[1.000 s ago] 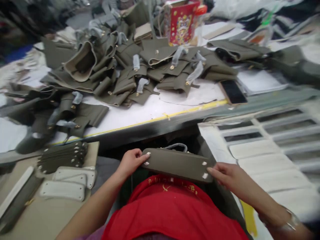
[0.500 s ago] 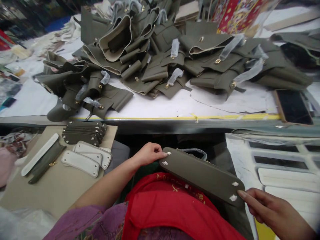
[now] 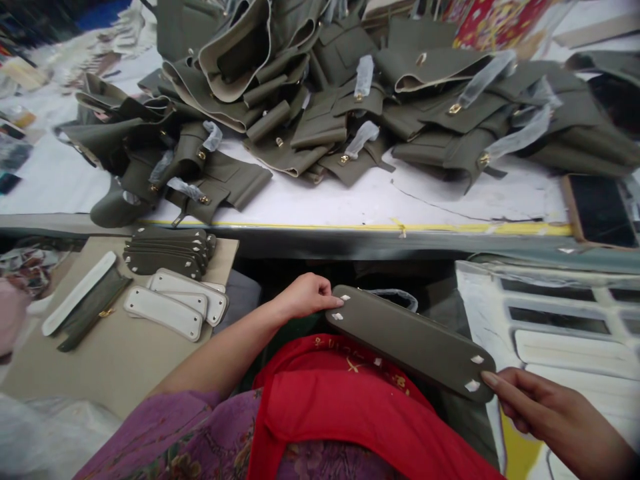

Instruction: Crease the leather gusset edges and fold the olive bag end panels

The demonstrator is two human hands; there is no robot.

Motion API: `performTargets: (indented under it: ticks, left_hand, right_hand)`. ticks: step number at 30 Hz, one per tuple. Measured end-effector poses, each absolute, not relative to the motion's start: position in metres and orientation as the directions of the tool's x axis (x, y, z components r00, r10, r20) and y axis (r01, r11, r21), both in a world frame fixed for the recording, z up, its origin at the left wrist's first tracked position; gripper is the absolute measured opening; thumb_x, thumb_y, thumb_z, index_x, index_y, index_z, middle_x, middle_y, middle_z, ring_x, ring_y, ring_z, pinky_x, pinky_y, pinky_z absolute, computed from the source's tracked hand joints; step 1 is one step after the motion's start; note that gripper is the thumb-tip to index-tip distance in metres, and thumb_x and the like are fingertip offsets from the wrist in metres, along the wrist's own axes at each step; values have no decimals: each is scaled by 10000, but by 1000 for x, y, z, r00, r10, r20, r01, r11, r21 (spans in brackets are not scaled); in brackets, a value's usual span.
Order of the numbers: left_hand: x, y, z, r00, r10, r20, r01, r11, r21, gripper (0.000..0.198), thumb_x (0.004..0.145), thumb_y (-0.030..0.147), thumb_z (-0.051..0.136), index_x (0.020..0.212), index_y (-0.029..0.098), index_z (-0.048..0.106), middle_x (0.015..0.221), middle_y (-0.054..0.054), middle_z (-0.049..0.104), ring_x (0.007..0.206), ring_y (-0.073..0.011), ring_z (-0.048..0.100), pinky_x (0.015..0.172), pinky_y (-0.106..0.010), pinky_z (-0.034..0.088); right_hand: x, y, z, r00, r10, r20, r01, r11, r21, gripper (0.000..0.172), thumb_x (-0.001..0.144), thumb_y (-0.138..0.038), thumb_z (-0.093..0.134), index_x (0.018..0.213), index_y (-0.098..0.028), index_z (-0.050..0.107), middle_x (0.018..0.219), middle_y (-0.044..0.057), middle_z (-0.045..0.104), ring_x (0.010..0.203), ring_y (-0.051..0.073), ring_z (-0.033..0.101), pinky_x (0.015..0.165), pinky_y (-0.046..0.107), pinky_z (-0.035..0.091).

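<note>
In front of my lap is an olive-green handbag base point(image 3: 410, 340), a long panel with rounded ends and small white-wrapped studs near them. It slants down to the right. My left hand point(image 3: 310, 295) pinches its left end, thumb beside the studs. At the lower right end, my right hand point(image 3: 543, 407) grips the edge between thumb and curled fingers. A clear plastic-wrapped strap point(image 3: 400, 297) shows behind the panel's upper edge. Whatever lies under the panel is mostly hidden.
Olive bag pieces point(image 3: 320, 113) with plastic-wrapped straps are heaped on the white table point(image 3: 320, 200). A phone point(image 3: 603, 210) lies at its right edge. On a board point(image 3: 150, 360) at left are stacked dark panels point(image 3: 167, 252) and white panels point(image 3: 165, 312). White slotted trays point(image 3: 565, 347) stand at right.
The view has shifted slightly, so the table and heap sit a little higher in the picture. Both hands keep their hold on the base, which appears slightly higher and further right.
</note>
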State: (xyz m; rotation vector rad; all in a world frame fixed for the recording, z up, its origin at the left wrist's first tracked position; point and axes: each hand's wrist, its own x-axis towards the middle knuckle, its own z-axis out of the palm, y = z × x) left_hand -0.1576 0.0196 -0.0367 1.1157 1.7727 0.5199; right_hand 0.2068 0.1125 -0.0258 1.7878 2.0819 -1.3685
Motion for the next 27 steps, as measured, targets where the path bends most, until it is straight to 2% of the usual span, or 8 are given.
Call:
performTargets:
  ticks: [3,8,12,14,16,19,22,27]
  left_hand:
    - [-158,20,-35,-138,873,-469,512,468,720,364,678,462,675,550,149,539,491,54,451,498,-80,382,475,-222,244]
    - [-161,18,-34,-141,885,-444,594,434,678,371,693,464,673,553,152,531,489,55,444,492,-81,385,489,-233,230]
    - [-163,15,-38,-126,911,-393,637,378,672,391,697,486,662,553,154,514,501,51,442,499,-83,384,488,-237,211]
    - [-165,13,-42,-106,918,-382,612,363,703,394,695,493,658,556,156,508,505,51,438,504,-85,381,484,-234,211]
    - [-167,11,-46,-71,915,-398,528,373,763,396,690,501,655,566,158,502,504,55,428,504,-84,369,478,-226,217]
    - [-169,7,-50,-25,899,-438,376,415,829,389,673,503,662,592,156,506,514,58,432,506,-80,358,475,-213,243]
    - [-170,5,-50,-13,889,-458,272,444,854,383,655,494,675,610,149,514,520,55,448,504,-77,365,478,-208,273]
    - [-175,3,-54,25,874,-485,138,478,868,373,646,480,688,644,143,529,511,51,464,473,-71,390,456,-199,299]
  right_hand:
    - [206,112,-24,-348,642,-684,808,-164,-565,513,588,-739,539,453,-244,522,496,74,484,449,155,424,470,344,364]
    - [201,112,-18,-302,639,-707,848,-159,-505,488,573,-721,534,461,-247,497,506,41,449,468,148,402,489,340,333]
    - [202,119,-9,-266,648,-713,938,3,-348,525,567,-770,488,490,-252,472,467,17,432,447,155,414,477,333,335]
    - [195,121,0,-282,741,-609,954,147,-262,531,591,-781,479,567,-251,502,494,23,489,441,170,457,467,340,354]
    - [175,118,8,-396,838,-375,912,311,-269,536,662,-758,468,749,-237,559,638,56,592,526,203,550,505,358,418]
    - [119,103,8,-704,710,1,669,664,-335,586,768,-647,499,1116,-176,526,1045,131,616,934,254,598,802,393,487]
    - [58,85,-9,-849,525,57,488,821,-296,766,712,-570,640,1284,-109,427,1271,173,506,1163,288,478,984,413,402]
    - [10,65,-35,-856,517,22,489,822,-293,789,662,-493,702,1264,-54,443,1249,202,508,1142,321,472,971,447,389]
